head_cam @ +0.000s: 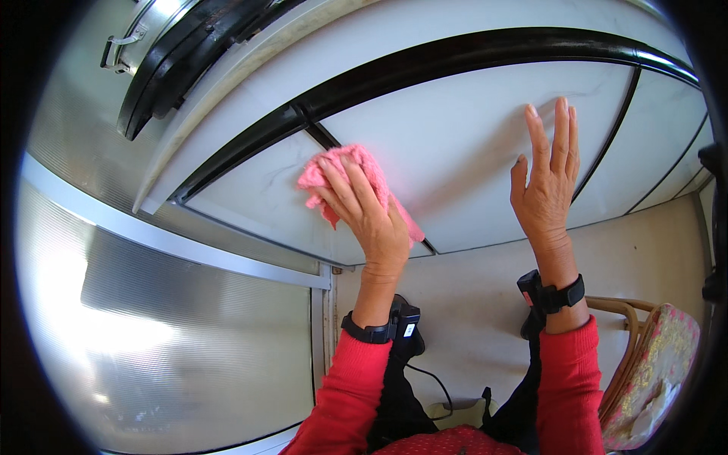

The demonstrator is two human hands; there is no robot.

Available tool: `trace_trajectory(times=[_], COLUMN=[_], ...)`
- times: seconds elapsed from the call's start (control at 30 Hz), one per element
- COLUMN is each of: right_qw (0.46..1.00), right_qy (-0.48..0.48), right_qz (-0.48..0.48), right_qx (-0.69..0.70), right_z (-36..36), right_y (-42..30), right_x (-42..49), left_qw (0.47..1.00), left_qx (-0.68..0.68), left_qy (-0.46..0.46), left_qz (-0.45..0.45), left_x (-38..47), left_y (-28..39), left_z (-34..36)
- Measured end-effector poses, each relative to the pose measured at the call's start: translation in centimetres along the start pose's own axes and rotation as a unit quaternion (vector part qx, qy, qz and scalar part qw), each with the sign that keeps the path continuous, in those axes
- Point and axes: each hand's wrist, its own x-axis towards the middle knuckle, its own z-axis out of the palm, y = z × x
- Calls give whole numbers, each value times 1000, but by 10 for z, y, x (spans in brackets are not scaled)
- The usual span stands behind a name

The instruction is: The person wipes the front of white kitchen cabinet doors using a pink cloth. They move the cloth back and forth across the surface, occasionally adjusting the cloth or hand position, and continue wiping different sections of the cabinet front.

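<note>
Beneath my left hand [369,222] is a pink cloth [364,156], bunched up and pressed against the white cabinet front [432,125]. The cloth covers part of a dark vertical strip between two panels, and one end of it hangs down past my palm. My right hand [543,176] holds nothing; its fingers are apart and point up in front of the right part of the same panel. Whether its fingertips touch the panel I cannot tell. A black rail [455,54] runs along the top of the panels.
Above the cabinet, a pale countertop edge [239,68] curves past a black stove-like appliance [170,74] and a metal pot [153,34]. A ribbed translucent panel door [199,341] stands at left. At lower right is a chair with a patterned cushion [654,369]. A black cable [438,381] hangs near my legs.
</note>
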Motion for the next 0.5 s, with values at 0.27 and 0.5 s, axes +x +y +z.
trace_trajectory(times=[0.27, 0.5], right_qw=[1000, 1000], right_qy=[-17, 3], right_qz=[4, -10], right_qx=[-5, -18], right_z=[1, 1], right_y=[3, 4], right_x=[-3, -6], left_qw=[1000, 999], left_qx=[-5, 32], left_qy=[10, 24], left_qz=[2, 21], left_x=[31, 25], left_y=[12, 0], left_z=[-24, -10])
